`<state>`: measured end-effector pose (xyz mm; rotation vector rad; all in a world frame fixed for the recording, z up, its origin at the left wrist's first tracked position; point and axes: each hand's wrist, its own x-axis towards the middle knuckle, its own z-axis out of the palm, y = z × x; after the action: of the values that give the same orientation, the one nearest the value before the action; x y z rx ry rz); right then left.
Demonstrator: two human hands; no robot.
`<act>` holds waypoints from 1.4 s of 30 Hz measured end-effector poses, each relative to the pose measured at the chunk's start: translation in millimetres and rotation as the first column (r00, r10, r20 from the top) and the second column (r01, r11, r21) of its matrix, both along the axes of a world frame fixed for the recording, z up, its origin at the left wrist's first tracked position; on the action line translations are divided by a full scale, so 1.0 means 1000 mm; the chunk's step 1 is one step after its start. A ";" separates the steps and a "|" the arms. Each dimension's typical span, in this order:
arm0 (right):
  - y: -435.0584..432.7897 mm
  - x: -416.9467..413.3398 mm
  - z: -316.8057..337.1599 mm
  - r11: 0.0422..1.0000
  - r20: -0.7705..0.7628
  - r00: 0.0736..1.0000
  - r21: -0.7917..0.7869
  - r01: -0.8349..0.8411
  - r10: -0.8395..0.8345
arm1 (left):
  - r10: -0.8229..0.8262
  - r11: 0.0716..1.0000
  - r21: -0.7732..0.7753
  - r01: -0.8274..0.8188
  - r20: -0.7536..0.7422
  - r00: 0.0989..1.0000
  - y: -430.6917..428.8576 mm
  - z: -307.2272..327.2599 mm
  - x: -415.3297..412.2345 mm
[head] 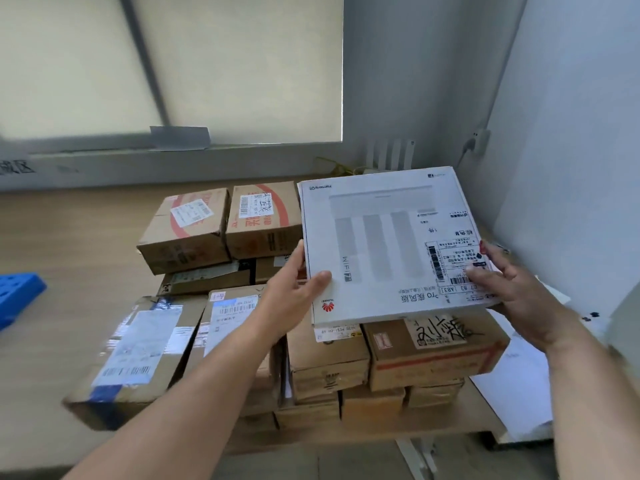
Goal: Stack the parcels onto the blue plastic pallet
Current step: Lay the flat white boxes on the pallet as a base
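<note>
White parcel is hanging above the brown parcels as I am clamping left hand and right hand fingers on its near corners, blue pallet lying well leftward, nearer my left.

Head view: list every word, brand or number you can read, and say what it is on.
"HarmonyOS": upside down, far left corner of the white box.
"HUAWEI": beside the red logo, near left corner of that box.
"AB3": on its shipping label.
Black handwriting on the brown parcel with red tape: illegible.
Stickers on the other cardboard parcels: too blurred to read.
</note>
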<state>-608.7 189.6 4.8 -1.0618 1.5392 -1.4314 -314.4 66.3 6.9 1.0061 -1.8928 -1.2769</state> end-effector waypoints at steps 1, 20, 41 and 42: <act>-0.002 0.003 0.000 0.999 0.000 0.999 -0.020 -0.043 0.043 | 0.005 1.000 -0.009 -0.005 -0.015 1.000 -0.002 0.003 0.007; -0.073 0.187 0.025 0.949 0.013 0.962 -0.170 -0.266 0.272 | 0.243 0.946 -0.184 -0.266 -0.137 0.960 -0.033 0.039 0.211; -0.202 0.544 0.013 0.883 0.110 0.877 -0.111 -0.456 0.467 | 0.799 0.600 -0.482 -0.638 0.311 0.515 -0.026 0.002 0.590; -0.206 0.558 0.010 0.883 0.118 0.876 -0.103 -0.457 0.467 | 0.801 0.597 -0.483 -0.640 0.327 0.501 -0.026 0.000 0.601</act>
<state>-50.7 -15.9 14.8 -1.2440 1.0446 -1.1987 287.0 40.4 6.6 1.8496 -1.5868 -0.1795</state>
